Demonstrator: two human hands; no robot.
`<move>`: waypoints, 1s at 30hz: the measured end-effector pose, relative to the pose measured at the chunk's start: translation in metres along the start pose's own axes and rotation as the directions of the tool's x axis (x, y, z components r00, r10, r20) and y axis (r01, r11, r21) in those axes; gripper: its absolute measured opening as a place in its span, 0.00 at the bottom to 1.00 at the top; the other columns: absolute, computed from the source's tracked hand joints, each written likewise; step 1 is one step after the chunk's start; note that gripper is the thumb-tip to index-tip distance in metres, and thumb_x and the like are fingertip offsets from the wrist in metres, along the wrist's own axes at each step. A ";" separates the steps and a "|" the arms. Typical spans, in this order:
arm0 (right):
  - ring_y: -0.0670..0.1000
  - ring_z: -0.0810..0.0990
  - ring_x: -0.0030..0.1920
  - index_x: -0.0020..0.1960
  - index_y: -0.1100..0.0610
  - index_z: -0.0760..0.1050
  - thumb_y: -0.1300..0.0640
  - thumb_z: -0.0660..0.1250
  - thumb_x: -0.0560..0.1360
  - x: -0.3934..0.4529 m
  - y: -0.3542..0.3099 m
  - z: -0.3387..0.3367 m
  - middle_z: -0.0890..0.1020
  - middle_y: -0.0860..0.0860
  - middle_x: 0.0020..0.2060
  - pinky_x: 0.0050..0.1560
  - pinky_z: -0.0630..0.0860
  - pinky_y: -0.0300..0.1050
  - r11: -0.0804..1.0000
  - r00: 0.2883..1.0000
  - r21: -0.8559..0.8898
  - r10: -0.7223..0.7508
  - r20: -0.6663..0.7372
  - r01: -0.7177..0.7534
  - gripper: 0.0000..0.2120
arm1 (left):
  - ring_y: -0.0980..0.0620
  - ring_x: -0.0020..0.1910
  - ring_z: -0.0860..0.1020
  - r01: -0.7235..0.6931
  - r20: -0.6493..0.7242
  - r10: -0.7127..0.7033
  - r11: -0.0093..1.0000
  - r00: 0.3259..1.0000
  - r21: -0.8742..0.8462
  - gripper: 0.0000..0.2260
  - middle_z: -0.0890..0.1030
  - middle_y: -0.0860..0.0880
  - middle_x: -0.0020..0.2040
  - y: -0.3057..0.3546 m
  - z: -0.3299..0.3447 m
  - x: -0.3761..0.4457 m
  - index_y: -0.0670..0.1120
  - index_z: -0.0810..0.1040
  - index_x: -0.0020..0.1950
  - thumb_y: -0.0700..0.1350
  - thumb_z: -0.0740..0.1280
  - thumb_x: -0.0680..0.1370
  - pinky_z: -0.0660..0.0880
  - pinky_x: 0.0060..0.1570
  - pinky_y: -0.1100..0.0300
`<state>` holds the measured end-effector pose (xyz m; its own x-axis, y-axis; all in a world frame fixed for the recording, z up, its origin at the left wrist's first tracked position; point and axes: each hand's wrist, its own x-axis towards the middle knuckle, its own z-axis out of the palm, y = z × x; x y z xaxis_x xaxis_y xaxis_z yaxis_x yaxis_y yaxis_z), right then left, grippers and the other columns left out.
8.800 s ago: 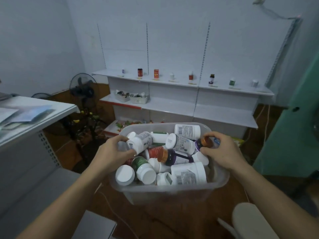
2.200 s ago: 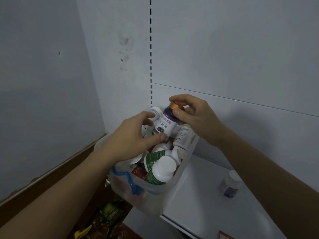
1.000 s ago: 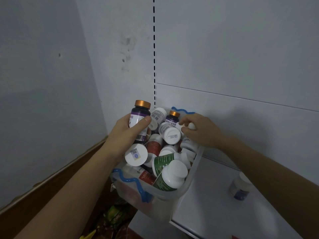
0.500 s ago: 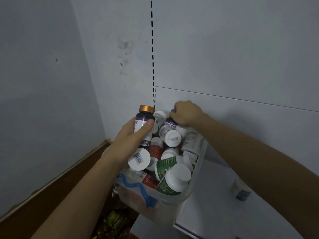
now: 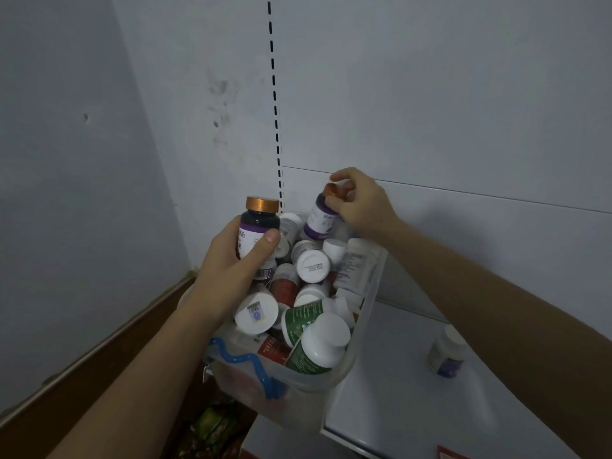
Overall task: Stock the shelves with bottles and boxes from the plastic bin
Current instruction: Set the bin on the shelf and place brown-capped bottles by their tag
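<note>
Head view: clear plastic bin (image 5: 308, 379) w/ blue handle (image 5: 246, 366), perched on left edge of white shelf (image 5: 397, 402), part overhanging. Packed w/ bottles: white-capped green-label bottle (image 5: 318, 346) nearest, white cap w/ sticker (image 5: 256, 313) at left, red-label bottle (image 5: 284, 286) mid-pile, white bottle (image 5: 356, 263) against right wall.

Left hand (image 5: 228, 270): fingers & thumb wrapped round dark purple-label bottle (image 5: 258, 226) w/ copper cap, upright, raised over bin's left side.

Right hand (image 5: 359, 202): fingertips pinching copper cap of second purple-label bottle (image 5: 319, 213), tilted, lifted above far end of bin, base just over pile.

Small white bottle w/ blue label (image 5: 445, 352) standing alone on shelf, right of bin, well apart.

Slotted upright strip (image 5: 275, 104) on wall behind. Green packets (image 5: 212, 425) below bin, blurred.
</note>
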<state>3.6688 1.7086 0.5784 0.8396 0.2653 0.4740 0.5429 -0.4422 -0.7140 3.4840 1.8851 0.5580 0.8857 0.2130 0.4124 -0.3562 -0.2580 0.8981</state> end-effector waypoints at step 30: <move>0.56 0.82 0.44 0.70 0.62 0.71 0.50 0.59 0.85 -0.340 0.028 -0.252 0.82 0.57 0.51 0.44 0.82 0.51 0.291 0.821 0.953 0.562 -0.101 -0.082 0.19 | 0.48 0.36 0.78 0.487 0.482 -0.174 0.568 0.859 -0.663 0.43 0.77 0.43 0.42 0.083 0.251 -0.162 0.41 0.73 0.65 0.60 0.83 0.57 0.78 0.35 0.57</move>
<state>3.3934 1.3905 0.5273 0.9923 -0.1170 0.0403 0.1086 0.6665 -0.7376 3.3854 1.5926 0.5274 0.9662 -0.2260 0.1241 0.0318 0.5820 0.8126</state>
